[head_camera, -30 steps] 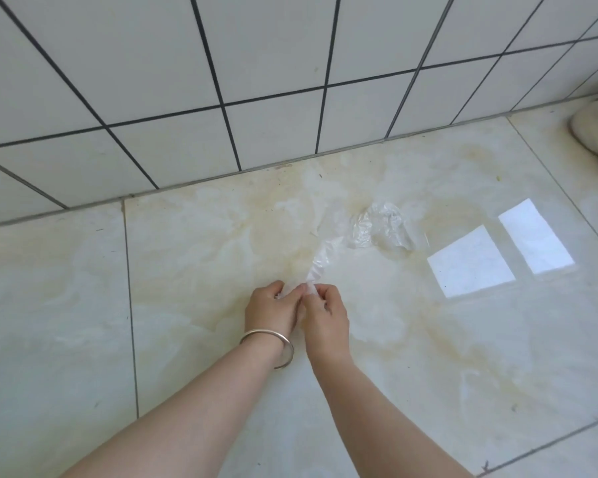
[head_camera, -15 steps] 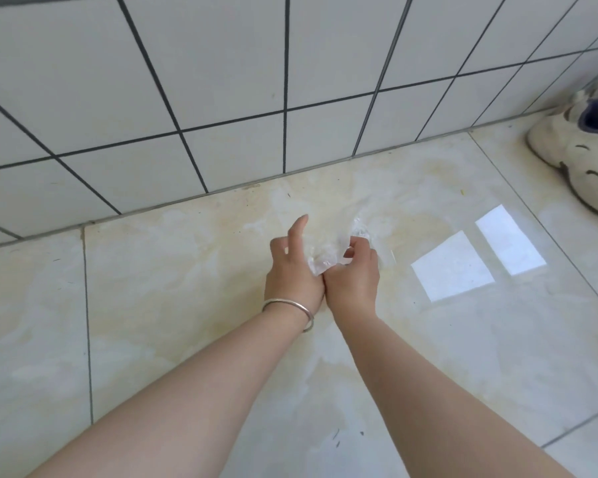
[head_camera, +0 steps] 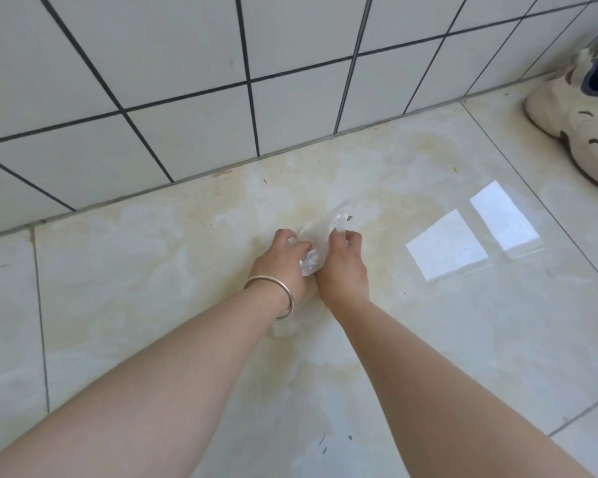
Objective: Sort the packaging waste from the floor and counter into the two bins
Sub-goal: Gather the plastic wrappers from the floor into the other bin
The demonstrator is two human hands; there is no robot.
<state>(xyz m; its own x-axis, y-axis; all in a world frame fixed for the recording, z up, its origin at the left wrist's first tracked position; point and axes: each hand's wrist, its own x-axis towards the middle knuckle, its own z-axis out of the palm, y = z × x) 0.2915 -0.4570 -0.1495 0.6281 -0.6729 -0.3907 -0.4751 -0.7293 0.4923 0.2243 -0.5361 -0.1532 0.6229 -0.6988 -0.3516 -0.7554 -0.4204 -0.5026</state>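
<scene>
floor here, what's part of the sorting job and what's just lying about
Job: clear plastic wrapper, gripped by left hand and right hand.
Lying about: beige sneaker, bracelet on the left wrist, window reflections on the floor tile.

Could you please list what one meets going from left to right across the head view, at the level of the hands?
Bracelet on the left wrist → left hand → clear plastic wrapper gripped between both hands → right hand → two bright window reflections on the floor → beige shoe, further back by the wall.
</scene>
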